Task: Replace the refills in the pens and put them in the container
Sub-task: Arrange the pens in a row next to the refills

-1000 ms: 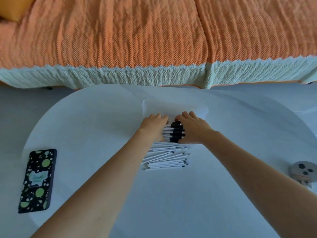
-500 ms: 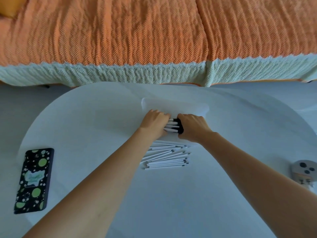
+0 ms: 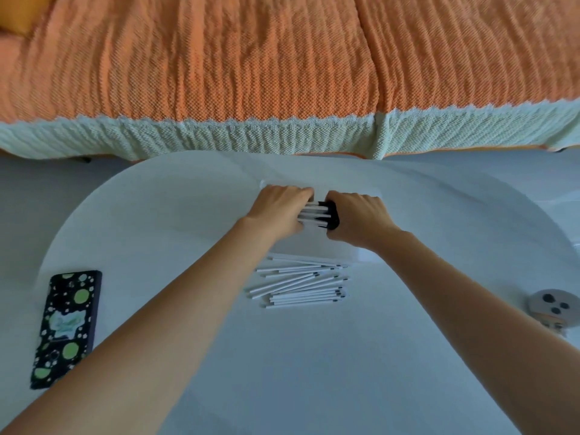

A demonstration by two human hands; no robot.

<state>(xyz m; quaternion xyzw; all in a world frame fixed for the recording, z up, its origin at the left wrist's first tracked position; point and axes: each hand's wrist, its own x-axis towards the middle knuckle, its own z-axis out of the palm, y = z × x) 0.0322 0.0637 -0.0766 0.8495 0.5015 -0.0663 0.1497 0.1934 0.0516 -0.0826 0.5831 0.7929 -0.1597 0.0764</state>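
Both hands hold one bundle of white pens with black caps (image 3: 317,215) over a shallow white container (image 3: 361,251) at the far middle of the round table. My left hand (image 3: 279,210) grips the white barrel ends. My right hand (image 3: 357,215) grips the black cap ends. The bundle lies level, left to right; its middle shows between the hands. Several thin white refills (image 3: 301,285) lie loose in a pile on the table just in front of the container.
A phone in a black case with green dots (image 3: 67,326) lies at the table's left edge. A small round grey object with black dots (image 3: 554,309) sits at the right edge. An orange-covered sofa (image 3: 282,73) runs behind the white table (image 3: 282,356).
Both hands have carried the pen bundle away from the refill pile, farther back over the container. The hands have closed in, so less of the bundle shows between them.
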